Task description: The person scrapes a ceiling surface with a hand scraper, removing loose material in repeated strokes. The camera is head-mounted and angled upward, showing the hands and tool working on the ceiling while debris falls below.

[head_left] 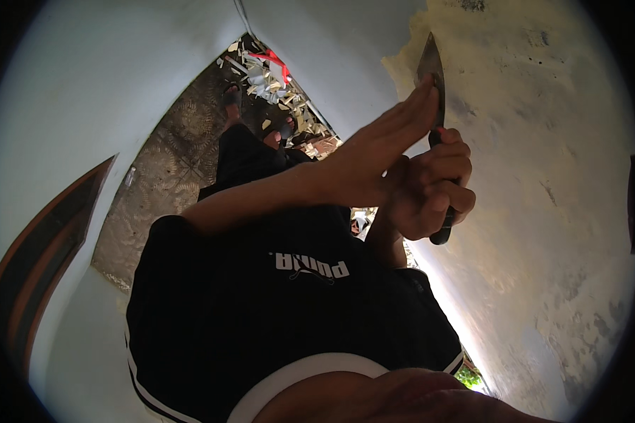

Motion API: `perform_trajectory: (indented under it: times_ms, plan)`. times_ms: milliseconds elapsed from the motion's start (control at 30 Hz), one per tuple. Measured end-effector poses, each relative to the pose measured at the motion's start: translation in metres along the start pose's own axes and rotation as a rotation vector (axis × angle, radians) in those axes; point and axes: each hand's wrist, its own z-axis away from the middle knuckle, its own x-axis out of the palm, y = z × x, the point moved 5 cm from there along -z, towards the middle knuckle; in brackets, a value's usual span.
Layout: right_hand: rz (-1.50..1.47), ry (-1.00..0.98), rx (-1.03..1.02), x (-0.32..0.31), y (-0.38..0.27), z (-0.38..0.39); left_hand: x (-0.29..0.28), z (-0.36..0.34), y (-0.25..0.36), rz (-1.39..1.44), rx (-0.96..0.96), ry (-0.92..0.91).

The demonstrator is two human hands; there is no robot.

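Note:
My right hand (pixel 436 185) is closed round the black handle (pixel 441 236) of a metal-bladed scraping tool (pixel 430 60), which points up in front of the patchy cream wall (pixel 529 162) on the right. A small bit of red shows near the top of the handle. My left hand (pixel 386 132) has its fingers stretched out and together, lying along the blade. It partly hides the blade and part of my right hand. Whether the blade touches the wall is unclear from this view.
Pale grey walls (pixel 85 70) surround a patterned floor (pixel 166 162). Broken chips (pixel 268 84) and a red scrap (pixel 279 65) lie along the wall base. My sandalled feet (pixel 231 99) stand near them. A wood-framed opening (pixel 49 247) is at the left, and some greenery shows at lower right.

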Motion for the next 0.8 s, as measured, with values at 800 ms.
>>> perform_trajectory:
  times_ms: [800]
  plan:
    - [0.412,-0.223,1.166,-0.036,-0.034,0.016,0.021,0.01,-0.043,-0.282,0.178,-0.01]
